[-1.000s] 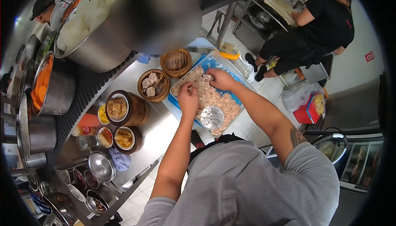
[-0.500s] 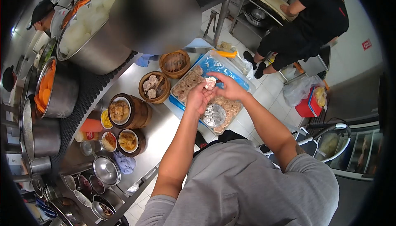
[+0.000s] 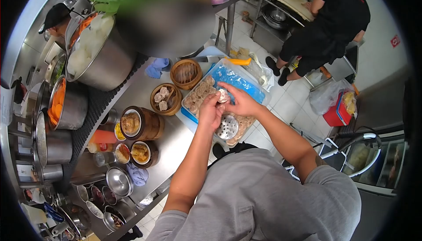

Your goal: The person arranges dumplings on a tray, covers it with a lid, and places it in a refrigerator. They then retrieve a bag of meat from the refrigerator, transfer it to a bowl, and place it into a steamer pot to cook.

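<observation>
Above a clear plastic tray, my left hand and my right hand meet around one small, pale meat dumpling. Both sets of fingers are closed on it, the left from below and beside, the right from the other side. Rows of shaped dumplings fill the tray's left side. Loose minced filling lies at its near right, partly behind my hands. A round perforated metal disc rests on the filling. Left of the tray, a bamboo steamer holds a few dumplings, beside another steamer.
Stacked steamers with filled bowls stand on the steel counter. Large pots line a raised shelf at left. An orange-handled tool lies beyond the tray. A co-worker in black stands at another table.
My hands have drawn closer together around the dumpling, and the left palm, more open before, is now more turned in. The camera view has shifted slightly.
</observation>
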The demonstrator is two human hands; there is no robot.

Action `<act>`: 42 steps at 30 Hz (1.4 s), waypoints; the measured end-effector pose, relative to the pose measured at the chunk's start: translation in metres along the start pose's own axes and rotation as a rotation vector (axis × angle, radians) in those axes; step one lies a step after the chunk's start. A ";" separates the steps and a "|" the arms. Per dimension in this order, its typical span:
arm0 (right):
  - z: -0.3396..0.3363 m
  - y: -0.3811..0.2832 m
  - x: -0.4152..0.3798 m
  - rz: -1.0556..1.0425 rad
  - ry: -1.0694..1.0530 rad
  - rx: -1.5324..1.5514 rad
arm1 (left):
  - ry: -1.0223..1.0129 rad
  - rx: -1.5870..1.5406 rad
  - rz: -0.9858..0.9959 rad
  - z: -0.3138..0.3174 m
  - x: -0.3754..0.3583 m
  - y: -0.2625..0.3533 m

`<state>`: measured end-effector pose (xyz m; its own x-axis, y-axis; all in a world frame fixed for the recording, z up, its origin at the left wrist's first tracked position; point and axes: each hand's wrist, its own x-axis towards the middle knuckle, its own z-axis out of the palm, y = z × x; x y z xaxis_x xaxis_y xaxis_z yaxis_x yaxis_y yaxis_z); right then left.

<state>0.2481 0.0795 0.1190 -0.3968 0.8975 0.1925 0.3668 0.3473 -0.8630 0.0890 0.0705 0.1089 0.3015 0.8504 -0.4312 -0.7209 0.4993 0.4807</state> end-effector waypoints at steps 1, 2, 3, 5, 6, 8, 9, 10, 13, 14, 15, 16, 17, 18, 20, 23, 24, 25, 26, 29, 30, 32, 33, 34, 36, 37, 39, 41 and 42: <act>-0.004 -0.005 -0.002 -0.154 0.086 -0.146 | 0.059 0.118 0.096 0.000 0.003 -0.005; -0.008 -0.007 -0.002 -0.154 0.089 -0.140 | 0.119 0.235 0.190 -0.001 0.006 -0.010; -0.011 -0.008 -0.003 -0.098 0.006 -0.181 | 0.124 0.241 0.190 0.005 0.006 -0.015; -0.016 -0.003 -0.006 -0.043 -0.074 -0.214 | 0.268 0.547 0.514 0.017 0.007 -0.026; -0.018 -0.001 -0.007 -0.045 -0.051 -0.202 | 0.252 0.496 0.574 0.024 0.005 -0.029; -0.024 0.002 -0.008 -0.053 -0.027 -0.188 | 0.276 0.644 0.640 0.034 -0.002 -0.031; -0.028 -0.010 -0.009 -0.175 0.085 -0.235 | 0.301 0.789 0.698 0.038 -0.006 -0.032; -0.031 -0.017 -0.010 -0.296 0.197 -0.281 | 0.308 0.793 0.698 0.042 -0.009 -0.034; -0.034 -0.015 -0.012 -0.198 0.046 -0.195 | 0.326 1.328 0.874 0.049 -0.015 -0.040; -0.037 -0.010 -0.013 -0.203 0.048 -0.192 | 0.220 1.142 0.796 0.050 -0.016 -0.041; -0.040 -0.003 -0.014 -0.150 0.023 -0.122 | 0.115 0.956 0.717 0.051 -0.017 -0.041; -0.043 0.002 -0.016 -0.096 -0.004 -0.053 | 0.057 0.662 0.648 0.061 -0.029 -0.037; -0.047 0.007 -0.018 -0.103 -0.006 -0.052 | 0.060 0.664 0.655 0.065 -0.033 -0.030; -0.050 0.008 -0.021 -0.070 0.009 0.030 | 0.099 0.484 0.503 0.066 -0.038 -0.024; -0.047 0.006 -0.032 -0.027 0.020 0.117 | 0.047 0.309 0.175 0.059 -0.045 -0.018; -0.050 -0.020 -0.032 -0.213 0.123 0.067 | -0.185 0.271 0.063 0.063 -0.045 -0.027; -0.051 -0.023 -0.033 -0.196 0.101 0.137 | -0.248 0.249 0.054 0.062 -0.044 -0.029; -0.051 -0.024 -0.034 -0.176 0.081 0.206 | -0.256 0.253 0.049 0.062 -0.043 -0.031; -0.051 -0.025 -0.034 -0.201 0.110 0.246 | -0.289 0.262 0.075 0.062 -0.043 -0.033; -0.059 -0.036 -0.038 -0.235 0.018 0.175 | -0.324 0.272 0.085 0.062 -0.043 -0.034; -0.059 -0.033 -0.038 -0.231 0.019 0.172 | -0.322 0.273 0.068 0.062 -0.044 -0.035; -0.058 -0.025 -0.038 -0.249 -0.063 0.103 | -0.302 0.241 0.041 0.060 -0.045 -0.034; -0.059 -0.030 -0.038 -0.245 -0.068 0.103 | -0.279 0.213 0.017 0.060 -0.047 -0.032; -0.061 -0.037 -0.038 -0.248 -0.046 0.094 | -0.275 0.208 0.017 0.061 -0.049 -0.031; -0.065 -0.047 -0.036 -0.252 -0.023 0.084 | -0.307 0.274 0.021 0.065 -0.052 -0.025; -0.067 -0.050 -0.035 -0.295 -0.022 0.005 | -0.307 0.273 0.022 0.062 -0.051 -0.024; -0.068 -0.049 -0.035 -0.334 -0.019 -0.077 | -0.321 0.358 0.012 0.060 -0.050 -0.023; -0.068 -0.044 -0.037 -0.301 0.006 -0.043 | -0.326 0.303 -0.012 0.066 -0.054 -0.023; -0.069 -0.044 -0.037 -0.303 0.006 -0.045 | -0.328 0.250 -0.033 0.069 -0.056 -0.022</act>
<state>0.3046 0.0501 0.1820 -0.4892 0.7528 0.4405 0.2692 0.6107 -0.7447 0.1314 0.0231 0.1754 0.5338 0.8210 -0.2025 -0.5459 0.5174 0.6590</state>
